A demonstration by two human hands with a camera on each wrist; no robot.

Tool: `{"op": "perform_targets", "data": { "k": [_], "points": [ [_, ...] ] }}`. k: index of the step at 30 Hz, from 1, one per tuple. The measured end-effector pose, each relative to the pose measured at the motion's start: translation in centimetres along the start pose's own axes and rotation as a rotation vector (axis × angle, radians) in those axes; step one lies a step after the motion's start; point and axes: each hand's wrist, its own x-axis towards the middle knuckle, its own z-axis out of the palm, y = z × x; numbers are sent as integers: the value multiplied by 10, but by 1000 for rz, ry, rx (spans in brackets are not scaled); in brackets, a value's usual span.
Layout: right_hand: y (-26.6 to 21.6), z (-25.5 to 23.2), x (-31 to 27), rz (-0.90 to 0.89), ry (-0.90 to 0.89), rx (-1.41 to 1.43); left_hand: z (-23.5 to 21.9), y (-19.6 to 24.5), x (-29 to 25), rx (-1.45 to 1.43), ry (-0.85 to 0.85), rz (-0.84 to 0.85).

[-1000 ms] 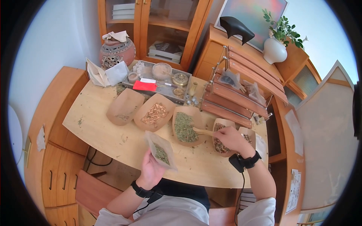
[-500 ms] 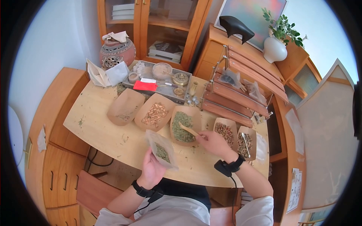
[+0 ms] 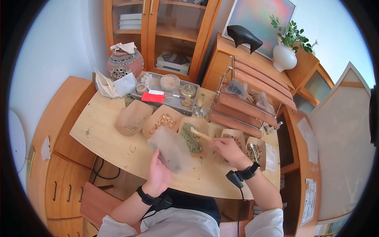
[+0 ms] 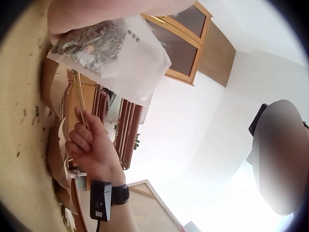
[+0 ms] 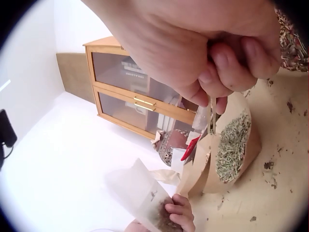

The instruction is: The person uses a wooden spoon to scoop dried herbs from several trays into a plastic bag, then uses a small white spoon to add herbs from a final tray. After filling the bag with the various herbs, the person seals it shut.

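Fingers (image 5: 236, 79) of a person's right hand (image 3: 230, 153) curl around a wooden scoop (image 3: 203, 136), its end ahead and left of that hand, over green dried herbs (image 3: 191, 141) in a brown paper tray (image 3: 202, 123). Farther left and nearer the body, the left hand (image 3: 159, 173) grasps a translucent bag (image 3: 169, 146), blurred in the head view, with herbs inside. Partly hidden behind the right hand stands a tray of reddish blend (image 3: 233, 131); just to that hand's right, a spoon tray (image 3: 256, 140) carries a white spoon (image 3: 254, 152). Ahead of the left hand sit a tray of orange-brown chips (image 3: 169, 111) and, farther left, a tray of scraps (image 3: 136, 108). All stand on a pale wooden table (image 3: 98, 118), flecked with plant bits (image 3: 131, 149) around the hands. Past the paper trays, a grey tray (image 3: 173, 103) holds a red packet (image 3: 153, 97); beyond the right hand rises a slatted rack (image 3: 246, 108). Farthest from the hands, a pinkish pot (image 3: 132, 61) stands before a glass-fronted cabinet (image 3: 148, 39), while a black sculpture (image 3: 242, 36) and white vase (image 3: 284, 58) top a sideboard (image 3: 223, 51).
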Motion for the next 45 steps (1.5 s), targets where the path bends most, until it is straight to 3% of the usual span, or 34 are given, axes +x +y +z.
{"op": "perform_targets", "data": {
  "k": [7,13,16,19,22,25,28,35,38,39,43,45],
  "points": [
    [-46,-23,-40,-84,-20,165,30,14,27,78,-27,31],
    [-64,-21,-58,-177,-34,111,36,-1,44,55,-9,-11],
    [-53,-14,-53,-387,41,-199,40,-5,44,30,0,-38],
    [-66,-6,-72,-349,99,-409,38,-8,45,52,-25,-49],
    [-64,-13,-75,-309,99,-356,35,-11,48,58,-40,-61],
    [-59,-26,-74,-410,128,-267,34,-8,54,29,-26,-70],
    [-58,-33,-74,-345,162,-151,40,8,59,-23,-19,-66],
    [-18,-19,-35,-275,104,-611,51,46,94,-2,-44,57],
    [-20,5,-28,-469,46,-677,57,52,109,-10,-66,52],
    [-14,12,-22,-610,87,-758,58,53,113,-13,-69,45],
    [-9,26,-15,-682,225,-976,57,46,131,-14,-89,44],
    [-14,18,-15,-594,236,-954,60,47,128,-14,-75,14]
  ]
}}
